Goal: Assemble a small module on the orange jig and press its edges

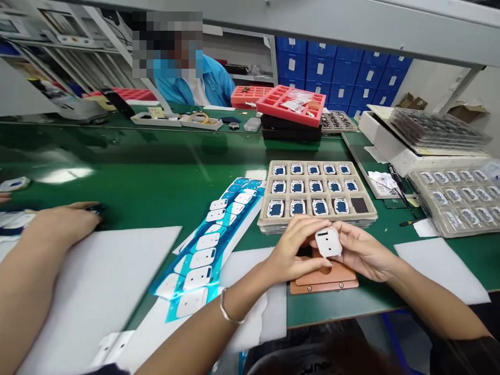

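Observation:
Between both hands is a small white rounded-square part [329,244] with dark holes and a black slot, raised above an orange fixture block [326,282]. My left hand [295,247] grips its left side, thumb low and fingers along the top. From the right, my right hand [363,251] pinches the opposite edge. Part of the fixture is hidden by the hands. Just beyond them stands a beige compartment tray [263,223] with blue-faced, watch-case-like pieces; its near right compartment shows a dark bottom. Blue film sheets [224,229] with white rounded labels lie to the left.
Another person's arm [42,255] reaches in at left over a white foam sheet [113,265]. A person in blue [214,78] sits across the bench. Red trays [291,107] are stacked behind, a second parts tray [457,200] sits right, and a metal beam [312,26] crosses overhead.

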Tool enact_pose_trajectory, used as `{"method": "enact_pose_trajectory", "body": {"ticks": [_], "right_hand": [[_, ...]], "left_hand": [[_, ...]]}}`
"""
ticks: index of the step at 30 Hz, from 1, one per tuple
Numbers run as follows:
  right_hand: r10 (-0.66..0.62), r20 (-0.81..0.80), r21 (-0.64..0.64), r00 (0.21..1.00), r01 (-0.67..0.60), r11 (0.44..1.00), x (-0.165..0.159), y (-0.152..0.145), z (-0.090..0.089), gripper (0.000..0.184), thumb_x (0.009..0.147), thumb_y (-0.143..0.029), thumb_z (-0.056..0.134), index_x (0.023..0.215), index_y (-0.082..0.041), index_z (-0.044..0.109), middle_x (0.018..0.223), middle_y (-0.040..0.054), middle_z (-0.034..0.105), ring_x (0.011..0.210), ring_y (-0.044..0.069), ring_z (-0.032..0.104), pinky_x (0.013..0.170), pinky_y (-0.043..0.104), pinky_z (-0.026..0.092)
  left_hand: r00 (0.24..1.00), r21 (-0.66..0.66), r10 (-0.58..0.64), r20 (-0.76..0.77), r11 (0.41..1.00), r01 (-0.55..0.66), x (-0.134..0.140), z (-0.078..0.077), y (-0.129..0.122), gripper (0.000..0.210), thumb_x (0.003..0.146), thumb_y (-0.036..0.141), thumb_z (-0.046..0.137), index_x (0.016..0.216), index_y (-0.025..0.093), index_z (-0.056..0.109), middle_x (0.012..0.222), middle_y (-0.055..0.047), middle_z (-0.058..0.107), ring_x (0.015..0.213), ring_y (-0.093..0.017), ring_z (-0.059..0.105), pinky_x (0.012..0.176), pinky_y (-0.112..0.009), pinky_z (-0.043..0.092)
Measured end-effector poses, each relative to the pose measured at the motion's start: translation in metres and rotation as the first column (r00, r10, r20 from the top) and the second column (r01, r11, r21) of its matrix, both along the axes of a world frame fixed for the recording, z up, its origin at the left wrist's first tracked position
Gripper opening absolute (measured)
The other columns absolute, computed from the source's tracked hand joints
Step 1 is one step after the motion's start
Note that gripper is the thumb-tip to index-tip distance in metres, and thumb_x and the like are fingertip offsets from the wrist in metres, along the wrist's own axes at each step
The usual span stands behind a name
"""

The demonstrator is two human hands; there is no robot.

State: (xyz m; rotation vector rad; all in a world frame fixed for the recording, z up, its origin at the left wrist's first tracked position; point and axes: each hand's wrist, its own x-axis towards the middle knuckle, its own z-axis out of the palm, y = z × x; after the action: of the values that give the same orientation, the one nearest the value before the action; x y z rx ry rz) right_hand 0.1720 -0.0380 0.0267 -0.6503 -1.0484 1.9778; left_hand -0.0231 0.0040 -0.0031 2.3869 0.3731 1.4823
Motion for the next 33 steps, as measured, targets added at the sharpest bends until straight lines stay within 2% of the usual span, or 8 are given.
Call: {"method": "enact_pose_trajectory", "body": {"ticks": [8,15,17,21,22,24,28,33], "right_hand": [[-0.054,0.025,-0.024,0.998,0.055,0.998,0.0,0.0,-0.006,0.037,0.083,-0.043,0.082,0.101,-0.019,0.06,0.099,0.0052,0.067,0.099,0.018,0.066,0.089,0.03,0.057],[-0.154,0.136,0.23,0.979,0.12,0.966,0.003,0.002,-0.011,0.024,0.093,-0.039,0.072,0.107,-0.023,0.062,0.1,0.0039,0.066,0.089,0.015,0.066,0.08,0.027,0.059],[-0.34,0.167,0.485,0.926,0.223,0.846,0.003,0.002,-0.011,0.02,0.093,-0.034,0.071,0.109,-0.026,0.062,0.105,0.0041,0.065,0.094,0.017,0.065,0.082,0.03,0.058],[-0.719,0.118,0.935,0.685,0.168,0.313,0.004,0.001,-0.007,0.008,0.092,-0.025,0.07,0.099,-0.028,0.071,0.105,0.0066,0.06,0.1,0.023,0.06,0.087,0.039,0.056],[-0.757,0.107,0.967,0.644,0.109,0.228,0.004,0.0,-0.006,0.008,0.093,-0.024,0.068,0.098,-0.029,0.073,0.105,0.0074,0.059,0.1,0.024,0.06,0.084,0.04,0.057],[-0.788,0.09,0.988,0.609,0.044,0.147,0.004,-0.001,-0.004,0.013,0.094,-0.022,0.066,0.099,-0.03,0.075,0.107,0.0083,0.057,0.099,0.024,0.06,0.077,0.039,0.058],[-0.782,0.09,0.992,0.616,0.018,0.129,0.004,-0.003,-0.003,0.022,0.094,-0.018,0.066,0.108,-0.033,0.074,0.113,0.0078,0.056,0.101,0.024,0.058,0.075,0.038,0.058],[-0.709,0.181,0.957,0.682,0.046,0.288,0.007,0.0,-0.003,0.01,0.092,-0.027,0.072,0.101,-0.03,0.076,0.108,0.007,0.056,0.1,0.023,0.058,0.08,0.036,0.057]], "left_hand": [[0.999,-0.055,-0.036,0.024,0.998,0.038,0.0,0.001,-0.004,0.072,0.081,0.048,0.073,0.143,0.025,0.045,0.123,-0.013,0.064,0.109,-0.023,0.059,0.093,-0.042,0.052],[0.994,-0.127,-0.08,0.072,0.988,0.089,0.001,0.002,-0.008,0.074,0.077,0.044,0.078,0.141,0.025,0.046,0.123,-0.014,0.062,0.114,-0.023,0.059,0.097,-0.04,0.053],[0.995,-0.131,-0.073,0.07,0.988,0.081,0.0,0.003,-0.008,0.072,0.076,0.044,0.078,0.139,0.025,0.048,0.122,-0.013,0.063,0.114,-0.023,0.059,0.096,-0.041,0.054],[0.999,-0.111,-0.038,0.027,0.993,0.041,-0.002,0.005,-0.009,0.072,0.076,0.046,0.077,0.139,0.026,0.05,0.12,-0.012,0.065,0.108,-0.022,0.06,0.092,-0.039,0.054],[1.0,-0.105,-0.029,0.011,0.994,0.03,-0.003,0.005,-0.009,0.072,0.076,0.046,0.077,0.139,0.025,0.05,0.118,-0.012,0.066,0.106,-0.022,0.059,0.091,-0.039,0.054],[1.0,-0.082,-0.013,-0.014,0.997,0.011,-0.003,0.005,-0.008,0.072,0.077,0.048,0.076,0.14,0.025,0.05,0.114,-0.011,0.067,0.103,-0.021,0.059,0.09,-0.038,0.053],[0.999,-0.017,0.018,-0.029,1.0,-0.019,-0.004,0.005,-0.007,0.072,0.079,0.05,0.073,0.143,0.026,0.047,0.111,-0.008,0.07,0.1,-0.021,0.056,0.088,-0.037,0.05],[0.997,0.028,0.034,-0.073,0.999,-0.032,-0.004,0.002,-0.005,0.073,0.079,0.052,0.072,0.142,0.023,0.047,0.108,-0.008,0.07,0.099,-0.021,0.055,0.087,-0.037,0.047]]}}
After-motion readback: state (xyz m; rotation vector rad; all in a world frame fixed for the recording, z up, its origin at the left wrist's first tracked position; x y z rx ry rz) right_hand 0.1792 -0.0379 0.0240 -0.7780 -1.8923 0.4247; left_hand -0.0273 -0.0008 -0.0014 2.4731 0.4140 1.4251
